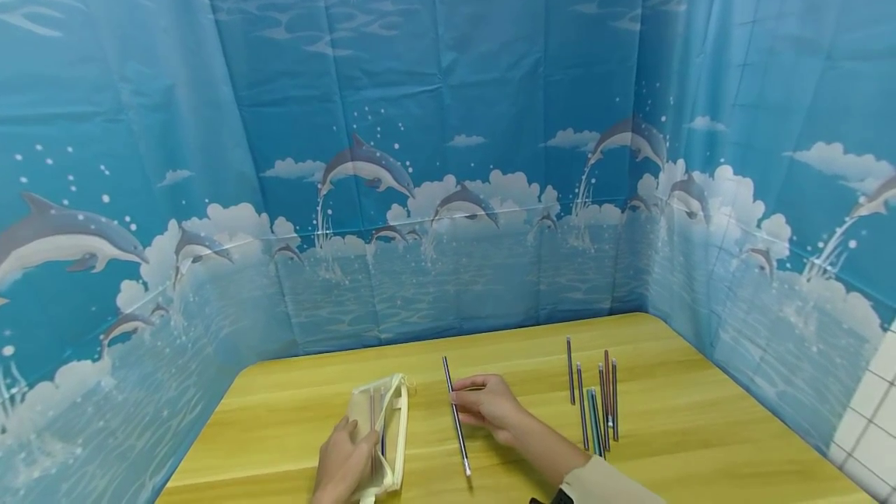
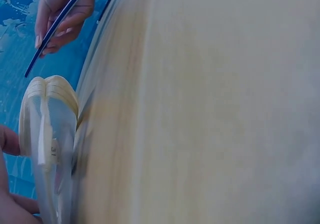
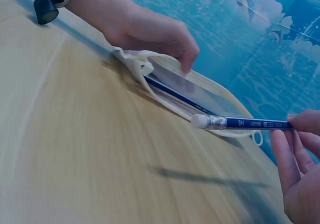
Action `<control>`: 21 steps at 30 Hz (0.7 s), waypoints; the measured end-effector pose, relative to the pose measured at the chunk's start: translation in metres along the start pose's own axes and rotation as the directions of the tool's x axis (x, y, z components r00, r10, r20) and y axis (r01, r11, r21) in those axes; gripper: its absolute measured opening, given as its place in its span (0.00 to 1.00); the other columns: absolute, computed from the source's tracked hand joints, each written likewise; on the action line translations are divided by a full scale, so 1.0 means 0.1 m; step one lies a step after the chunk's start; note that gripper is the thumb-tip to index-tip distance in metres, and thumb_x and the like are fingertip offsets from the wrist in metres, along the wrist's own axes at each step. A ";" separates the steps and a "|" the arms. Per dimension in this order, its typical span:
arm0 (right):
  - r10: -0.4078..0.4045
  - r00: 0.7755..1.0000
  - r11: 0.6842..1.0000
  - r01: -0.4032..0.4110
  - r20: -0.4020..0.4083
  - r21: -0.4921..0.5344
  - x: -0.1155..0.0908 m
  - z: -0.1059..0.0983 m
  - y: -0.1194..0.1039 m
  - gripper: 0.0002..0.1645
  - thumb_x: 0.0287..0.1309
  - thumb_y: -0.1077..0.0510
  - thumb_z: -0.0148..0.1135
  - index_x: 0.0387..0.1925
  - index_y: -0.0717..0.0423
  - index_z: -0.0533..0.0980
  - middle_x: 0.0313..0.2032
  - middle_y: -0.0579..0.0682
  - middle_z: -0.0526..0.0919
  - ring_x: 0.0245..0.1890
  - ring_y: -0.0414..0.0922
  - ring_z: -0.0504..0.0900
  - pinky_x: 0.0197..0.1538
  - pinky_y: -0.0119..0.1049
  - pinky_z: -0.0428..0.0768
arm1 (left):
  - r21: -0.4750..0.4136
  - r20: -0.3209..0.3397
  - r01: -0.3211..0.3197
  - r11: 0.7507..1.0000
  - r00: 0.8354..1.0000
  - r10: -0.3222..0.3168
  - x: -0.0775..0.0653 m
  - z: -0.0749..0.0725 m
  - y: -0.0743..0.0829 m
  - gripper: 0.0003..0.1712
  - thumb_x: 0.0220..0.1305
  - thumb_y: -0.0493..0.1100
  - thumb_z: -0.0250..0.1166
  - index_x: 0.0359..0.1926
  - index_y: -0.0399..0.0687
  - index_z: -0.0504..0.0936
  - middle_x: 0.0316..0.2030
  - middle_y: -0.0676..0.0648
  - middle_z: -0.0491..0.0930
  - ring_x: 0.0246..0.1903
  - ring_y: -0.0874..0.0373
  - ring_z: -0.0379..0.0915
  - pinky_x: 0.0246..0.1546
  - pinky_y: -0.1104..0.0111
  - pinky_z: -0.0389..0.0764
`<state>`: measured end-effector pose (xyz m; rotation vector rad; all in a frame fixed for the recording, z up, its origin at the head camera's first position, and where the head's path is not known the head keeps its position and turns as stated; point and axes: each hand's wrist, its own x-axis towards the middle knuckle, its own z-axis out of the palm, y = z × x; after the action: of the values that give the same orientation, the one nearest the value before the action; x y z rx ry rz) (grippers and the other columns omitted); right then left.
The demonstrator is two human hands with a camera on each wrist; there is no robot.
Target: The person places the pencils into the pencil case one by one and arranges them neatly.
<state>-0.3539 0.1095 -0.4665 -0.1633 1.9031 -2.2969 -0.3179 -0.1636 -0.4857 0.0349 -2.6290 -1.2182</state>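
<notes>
A pale cream, see-through zip pencil case lies toward the left of the table with its mouth open. My left hand grips its left side, thumb at the opening. Inside the case a dark blue pencil shows in the right wrist view. Just right of the case, my right hand pinches another dark blue pencil near its middle between thumb and fingers. Its white eraser end points toward the near edge, and its shadow falls on the wood below.
Several pencils lie loosely side by side on the right part of the yellow wood-grain table. Blue dolphin-print sheeting hangs behind and beside the table. White tiles show at the far right.
</notes>
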 end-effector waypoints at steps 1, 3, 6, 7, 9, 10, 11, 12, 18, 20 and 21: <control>0.003 1.000 1.000 -0.003 0.001 -0.002 0.00 0.03 0.01 0.20 0.64 0.66 0.69 0.55 0.72 0.79 0.41 0.57 0.87 0.37 0.46 0.88 0.40 0.38 0.87 | -0.006 0.001 -0.002 1.000 1.000 0.002 0.00 0.00 0.01 0.38 0.63 0.48 0.63 0.63 0.20 0.73 0.69 0.22 0.63 0.67 0.19 0.56 0.64 0.31 0.61; 0.012 1.000 1.000 -0.012 0.003 -0.010 0.00 0.09 0.02 0.19 0.64 0.66 0.69 0.54 0.72 0.79 0.42 0.59 0.87 0.36 0.45 0.88 0.40 0.38 0.87 | -0.016 0.003 -0.005 1.000 1.000 0.005 0.00 -0.01 0.02 0.37 0.63 0.48 0.63 0.63 0.20 0.73 0.69 0.22 0.63 0.67 0.19 0.56 0.63 0.30 0.61; 0.026 1.000 1.000 -0.025 0.010 -0.018 0.01 0.20 0.06 0.17 0.63 0.67 0.68 0.52 0.71 0.80 0.42 0.60 0.86 0.33 0.43 0.88 0.38 0.37 0.88 | -0.017 0.011 0.000 1.000 1.000 0.000 0.00 -0.02 0.04 0.37 0.62 0.48 0.63 0.63 0.21 0.74 0.69 0.21 0.63 0.66 0.18 0.57 0.63 0.30 0.62; 0.032 0.999 0.999 -0.032 0.010 -0.021 0.01 0.25 0.07 0.16 0.63 0.68 0.68 0.51 0.71 0.80 0.41 0.60 0.86 0.31 0.42 0.87 0.38 0.37 0.87 | -0.015 0.009 0.002 1.000 1.000 -0.002 0.00 -0.02 0.04 0.37 0.62 0.47 0.63 0.63 0.22 0.74 0.69 0.22 0.63 0.66 0.18 0.57 0.63 0.30 0.62; 0.043 0.999 0.999 -0.043 0.010 -0.030 0.01 0.34 0.09 0.14 0.62 0.68 0.69 0.49 0.71 0.80 0.39 0.59 0.86 0.29 0.41 0.86 0.37 0.36 0.87 | -0.012 0.011 0.007 1.000 1.000 -0.007 0.00 -0.02 0.04 0.36 0.62 0.48 0.64 0.63 0.23 0.74 0.69 0.22 0.63 0.66 0.18 0.57 0.62 0.30 0.62; 0.050 0.999 0.998 -0.050 0.008 -0.040 0.02 0.39 0.11 0.13 0.62 0.68 0.69 0.48 0.70 0.81 0.38 0.58 0.86 0.28 0.40 0.85 0.36 0.36 0.87 | -0.011 0.006 0.008 1.000 1.000 -0.008 0.00 -0.02 0.04 0.36 0.62 0.48 0.64 0.63 0.24 0.75 0.69 0.22 0.63 0.66 0.19 0.58 0.62 0.30 0.63; 0.060 0.998 0.997 -0.059 0.002 -0.050 0.02 0.44 0.12 0.13 0.61 0.68 0.69 0.47 0.70 0.81 0.37 0.58 0.86 0.27 0.40 0.85 0.35 0.35 0.87 | -0.013 0.004 0.007 1.000 1.000 -0.007 0.00 -0.02 0.04 0.36 0.62 0.48 0.64 0.63 0.24 0.75 0.69 0.22 0.63 0.66 0.19 0.58 0.62 0.30 0.63; 0.067 0.998 0.996 -0.068 -0.005 -0.064 0.03 0.48 0.14 0.12 0.61 0.69 0.70 0.45 0.69 0.81 0.36 0.57 0.86 0.27 0.40 0.85 0.35 0.35 0.87 | -0.014 -0.001 0.007 1.000 1.000 -0.007 0.01 -0.02 0.04 0.36 0.62 0.48 0.64 0.63 0.25 0.75 0.69 0.22 0.63 0.66 0.19 0.59 0.62 0.31 0.63; 0.114 0.992 0.976 -0.122 -0.052 -0.183 0.10 0.74 0.19 0.09 0.58 0.70 0.72 0.41 0.66 0.82 0.32 0.55 0.86 0.24 0.40 0.84 0.31 0.35 0.87 | -0.013 -0.026 0.012 1.000 1.000 -0.012 0.02 -0.03 0.02 0.35 0.61 0.48 0.66 0.62 0.25 0.76 0.67 0.22 0.66 0.65 0.22 0.62 0.64 0.35 0.66; 0.111 0.991 0.969 -0.124 -0.074 -0.214 0.13 0.81 0.19 0.09 0.57 0.70 0.73 0.40 0.65 0.82 0.31 0.55 0.86 0.23 0.40 0.84 0.30 0.35 0.86 | -0.016 -0.022 0.023 1.000 0.999 -0.024 0.03 -0.03 0.02 0.35 0.61 0.48 0.66 0.62 0.25 0.77 0.67 0.22 0.67 0.65 0.23 0.63 0.64 0.36 0.66; 0.104 0.991 0.965 -0.122 -0.087 -0.232 0.15 0.84 0.18 0.09 0.57 0.69 0.73 0.40 0.65 0.82 0.31 0.55 0.86 0.23 0.41 0.85 0.30 0.35 0.86 | -0.018 -0.021 0.027 0.999 0.999 -0.028 0.04 -0.03 0.02 0.35 0.61 0.48 0.66 0.62 0.25 0.77 0.66 0.22 0.67 0.65 0.23 0.63 0.63 0.36 0.66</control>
<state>-0.3530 0.0225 -0.4689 0.0039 2.1604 -2.0248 -0.3209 -0.1653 -0.4812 0.0804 -2.6078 -1.2428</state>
